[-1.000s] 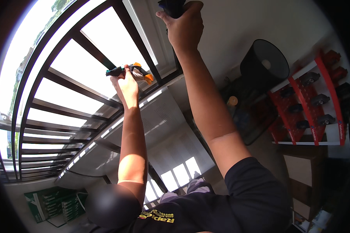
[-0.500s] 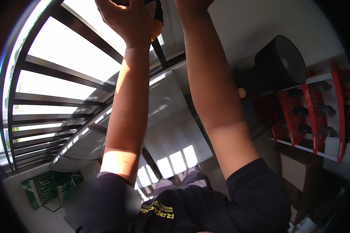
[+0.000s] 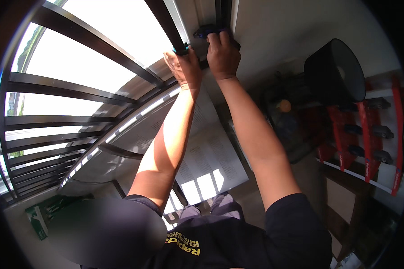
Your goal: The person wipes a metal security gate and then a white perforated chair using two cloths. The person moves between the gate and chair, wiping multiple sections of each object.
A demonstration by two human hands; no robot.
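My left hand [image 3: 184, 68] is raised to the lower end of a dark window bar [image 3: 168, 22], fingers curled about it. A small black and teal piece [image 3: 181, 49] shows at the fingertips, too little of it visible to name. Close beside it on the right, my right hand [image 3: 223, 56] is closed, its fingers bent over a dark blue-black object [image 3: 205, 31]. That object lies against a dark upright strip [image 3: 223, 13], and its kind is unclear. Both forearms reach up and forward.
Dark window slats [image 3: 63, 89] let in bright light on the left. Below my arms is a perforated grey metal bench [image 3: 211, 157]. At right are a black lampshade-like form [image 3: 330, 71] and a red and white rack [image 3: 368, 134] of toy cars. A green box [image 3: 38, 219] sits lower left.
Both hands have come down from the upper edge into full view and shifted right. The orange and black thing seen by my left hand earlier no longer shows.
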